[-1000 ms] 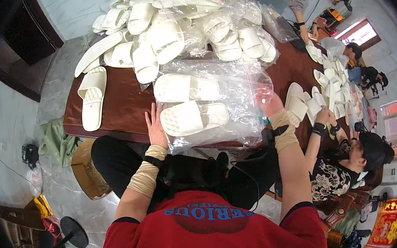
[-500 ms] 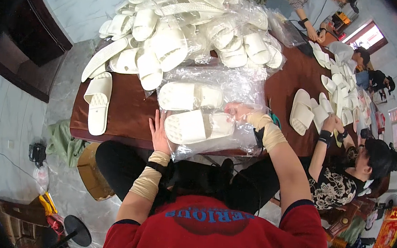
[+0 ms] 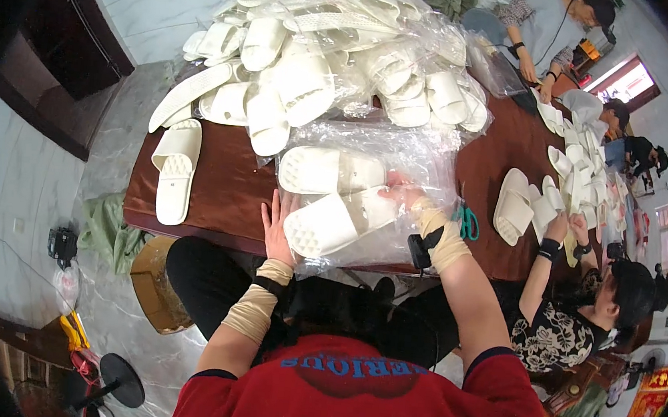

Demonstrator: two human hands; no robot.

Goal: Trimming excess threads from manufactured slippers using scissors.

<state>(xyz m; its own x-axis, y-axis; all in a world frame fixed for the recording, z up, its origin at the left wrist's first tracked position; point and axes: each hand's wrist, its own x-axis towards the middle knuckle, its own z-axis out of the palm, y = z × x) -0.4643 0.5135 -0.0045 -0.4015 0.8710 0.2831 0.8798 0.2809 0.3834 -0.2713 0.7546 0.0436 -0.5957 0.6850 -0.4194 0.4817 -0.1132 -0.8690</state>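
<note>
Two white slippers lie side by side in a clear plastic bag (image 3: 427,157) at the front of the table. The farther slipper (image 3: 306,169) is nearly level; the nearer slipper (image 3: 318,225) slants, its heel end up to the right. My right hand (image 3: 405,193) is closed at that heel end, its fingertips partly hidden by the shiny plastic. Against the toe of the nearer slipper, at the bag's left edge, my left hand (image 3: 277,231) rests open with fingers spread. Tan wraps cover both wrists.
Bagged white slippers (image 3: 306,85) form a big heap at the back. One loose slipper (image 3: 177,169) lies left. Green-handled scissors (image 3: 468,221) lie right of the bag, near more slippers (image 3: 515,206). Co-workers handle slippers along the brown table (image 3: 484,155). A cardboard box (image 3: 157,288) stands on the floor.
The nearer slipper has turned, its heel end swinging away from me toward the farther slipper. My right hand has shifted slightly with it. The whole view has also shifted a little.
</note>
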